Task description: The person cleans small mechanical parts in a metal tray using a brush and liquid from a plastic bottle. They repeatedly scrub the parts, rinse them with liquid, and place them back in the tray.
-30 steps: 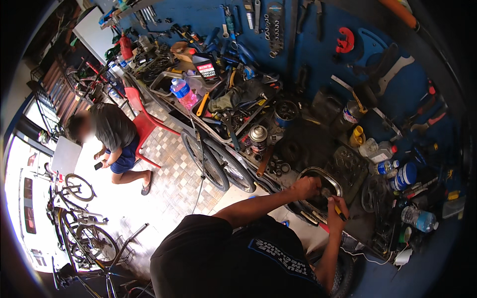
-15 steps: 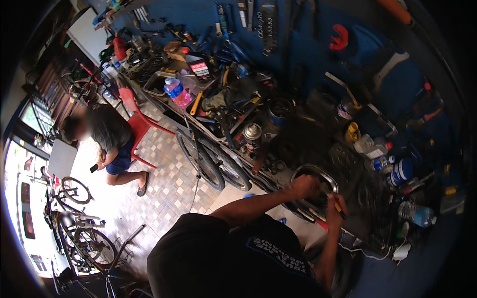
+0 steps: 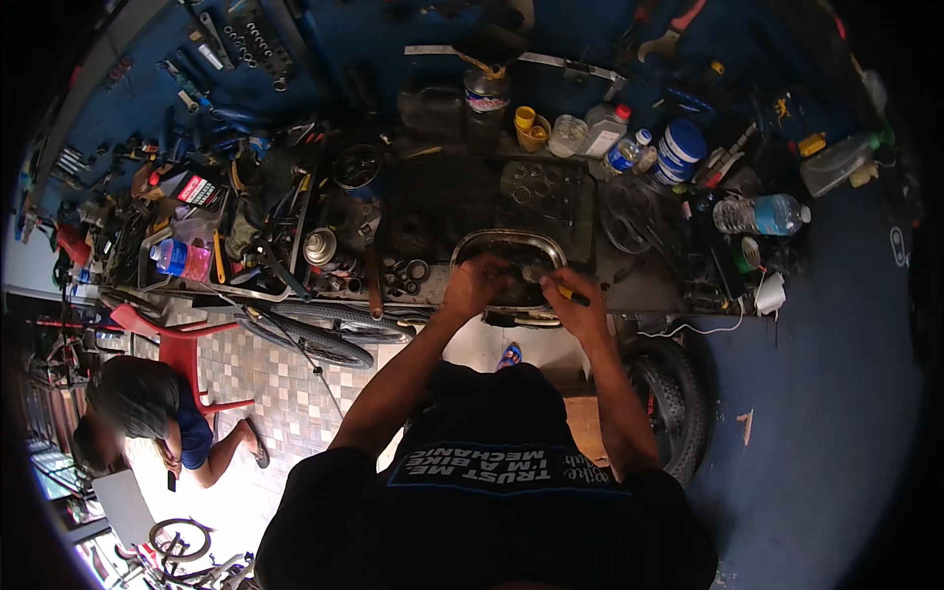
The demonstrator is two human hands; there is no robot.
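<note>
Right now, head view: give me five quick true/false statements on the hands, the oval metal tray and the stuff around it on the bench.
1. Both hands are over the oval metal tray. True.
2. The right hand holds a yellow-handled tool. True.
3. The left hand grips the clear plastic water bottle. False: that bottle lies far right on the bench, apart from both hands.
4. A red plastic chair stands on the tiled floor to the left. True.
5. The black bicycle tyres hang on the blue wall. False: they sit low, against the bench's front edge.
</note>
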